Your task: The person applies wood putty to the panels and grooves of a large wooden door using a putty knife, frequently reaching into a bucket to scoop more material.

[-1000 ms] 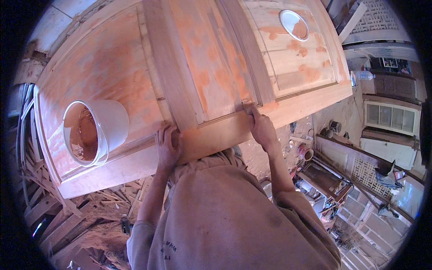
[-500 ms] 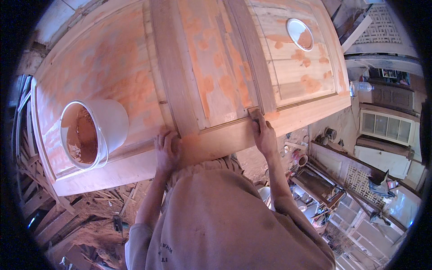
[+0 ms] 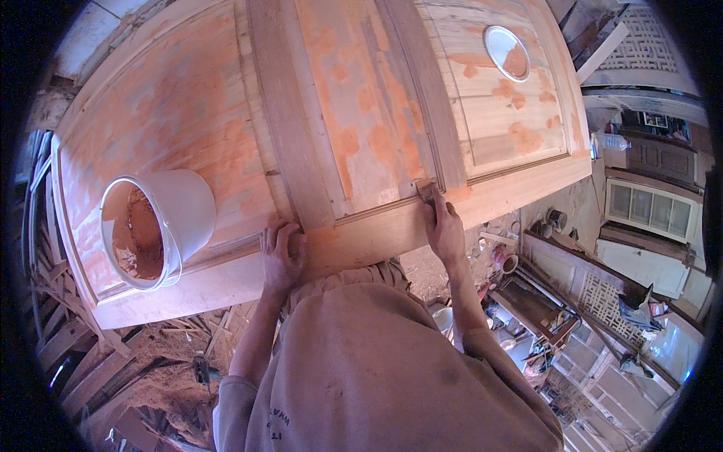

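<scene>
A wooden panelled door [image 3: 361,237] lies in front of me, its panels patched with orange filler. My right hand [image 3: 444,224] pinches a small flat brown piece [image 3: 426,189], perhaps folded sandpaper, against the lower right corner of the middle panel. On the near rail, my left hand [image 3: 282,255] rests with its fingers curled in. Something brownish may show beside those fingers, but I cannot make it out. To the left stands a white bucket [image 3: 192,215] with orange-brown filler inside. A white round lid [image 3: 507,53] with a smear of filler lies on the right panel.
Scrap wood [image 3: 75,361] and sawdust cover the floor at the left. On the right are a clear plastic bottle [image 3: 614,142], a framed window piece [image 3: 651,209], and a cluttered low bench [image 3: 531,305] with tools and cans.
The whole view has shifted slightly. Both hands keep nearly the same places on the door, and the right hand still grips the small brown piece at the panel corner.
</scene>
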Demonstrator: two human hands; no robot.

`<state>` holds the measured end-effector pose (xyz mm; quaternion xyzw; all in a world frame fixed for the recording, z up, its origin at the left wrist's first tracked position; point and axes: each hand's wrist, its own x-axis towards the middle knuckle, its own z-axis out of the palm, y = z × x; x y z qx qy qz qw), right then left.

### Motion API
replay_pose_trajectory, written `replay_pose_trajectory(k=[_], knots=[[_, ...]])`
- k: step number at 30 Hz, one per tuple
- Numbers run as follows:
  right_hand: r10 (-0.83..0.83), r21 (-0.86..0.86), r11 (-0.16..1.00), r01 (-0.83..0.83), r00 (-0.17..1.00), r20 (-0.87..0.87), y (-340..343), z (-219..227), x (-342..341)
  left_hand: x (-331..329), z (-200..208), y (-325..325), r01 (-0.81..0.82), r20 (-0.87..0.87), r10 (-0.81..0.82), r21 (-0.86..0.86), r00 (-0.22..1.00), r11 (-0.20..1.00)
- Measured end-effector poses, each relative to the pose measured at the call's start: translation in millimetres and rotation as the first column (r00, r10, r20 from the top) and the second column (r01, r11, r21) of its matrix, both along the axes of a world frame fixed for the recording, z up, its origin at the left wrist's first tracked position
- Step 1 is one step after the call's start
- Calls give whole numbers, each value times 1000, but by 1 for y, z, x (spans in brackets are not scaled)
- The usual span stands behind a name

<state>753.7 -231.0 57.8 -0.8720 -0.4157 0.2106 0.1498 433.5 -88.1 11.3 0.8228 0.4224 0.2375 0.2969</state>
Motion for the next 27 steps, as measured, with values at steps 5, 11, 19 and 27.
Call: replay_pose_trajectory(k=[5, 11, 19, 27], knots=[[18, 0, 1000, -18, 1000, 19, 5, 9, 4, -1, -3, -2, -8, -22, 9, 19, 1000, 1000], [10, -172, 985, -6, 1000, 18, 12, 24, 7, 0, -3, 0, -4, -12, 4, 33, 1000, 999], [8, 6, 1000, -8, 999, -48, 4, 25, 9, 0, -2, 0, -45, 44, 44, 26, 998, 999], [15, 42, 999, -15, 1000, -6, 1, 4, 8, -1, -1, 0, -9, 38, 9, 21, 999, 1000]])
